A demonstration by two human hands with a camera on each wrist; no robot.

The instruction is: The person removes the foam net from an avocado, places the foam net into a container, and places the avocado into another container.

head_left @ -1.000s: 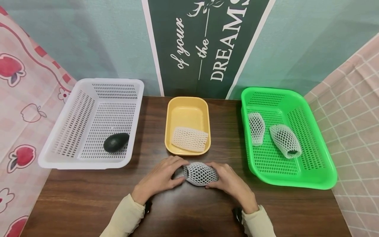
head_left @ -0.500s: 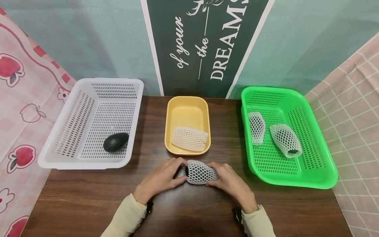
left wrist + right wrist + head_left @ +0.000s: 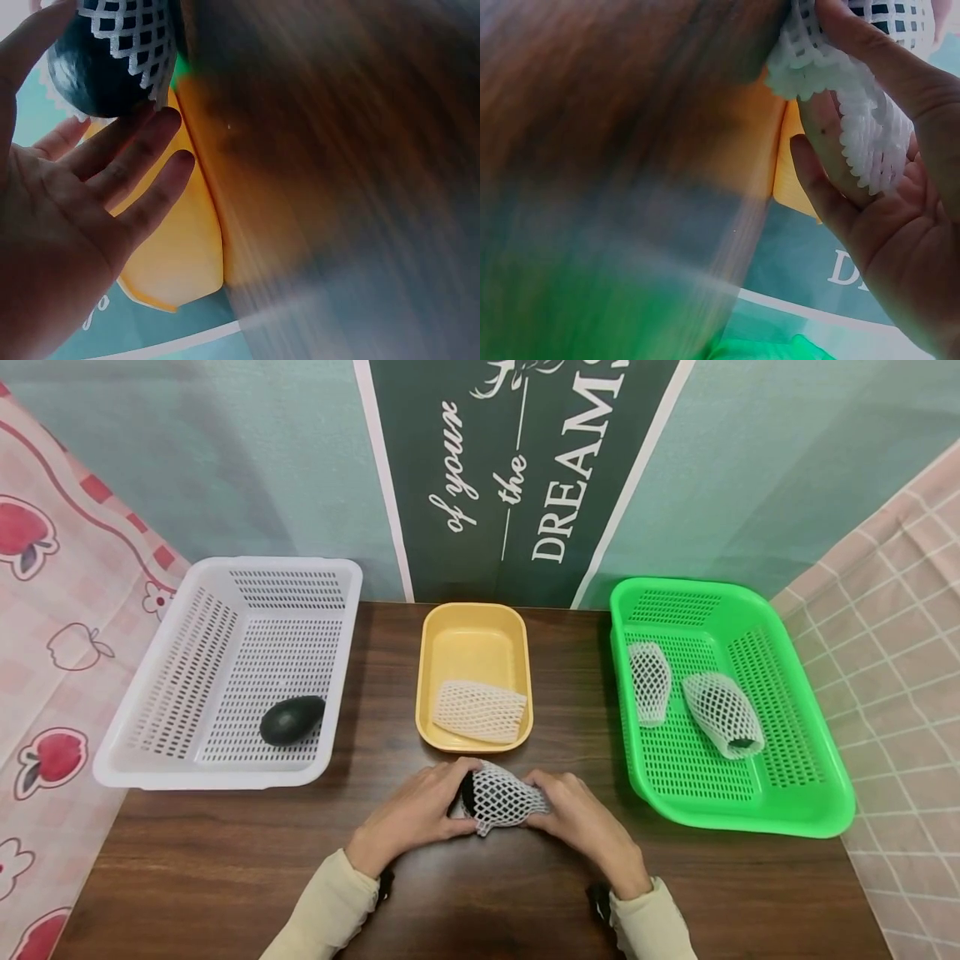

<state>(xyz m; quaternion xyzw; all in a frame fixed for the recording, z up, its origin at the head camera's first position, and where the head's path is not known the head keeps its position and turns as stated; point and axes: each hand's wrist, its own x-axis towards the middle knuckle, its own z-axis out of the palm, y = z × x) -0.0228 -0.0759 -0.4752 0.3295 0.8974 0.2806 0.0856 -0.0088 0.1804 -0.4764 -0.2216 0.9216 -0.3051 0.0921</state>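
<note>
A dark avocado (image 3: 94, 71) lies partly inside a white foam net sleeve (image 3: 506, 797), held between both hands above the front of the table. My left hand (image 3: 416, 810) has thumb and fingers around the avocado's bare, rounded end, by the sleeve's open edge. At the opposite end, my right hand (image 3: 581, 822) pinches the sleeve between thumb and fingers. In the right wrist view, the loose scalloped end of the net hangs over the right hand's fingers. Most of the avocado's body shows only through the mesh.
A white basket (image 3: 150, 693) at left holds one bare avocado (image 3: 292, 721). Behind the hands, a yellow tray (image 3: 476, 652) contains a flat foam net (image 3: 480, 710). At right, a green basket (image 3: 697, 768) holds two net-wrapped pieces (image 3: 651, 685). A printed cloth backs the table.
The left hand has shifted slightly right. The sleeve's left edge has moved rightward and flared, and more of the avocado's dark end shows. The right hand has stayed nearly still.
</note>
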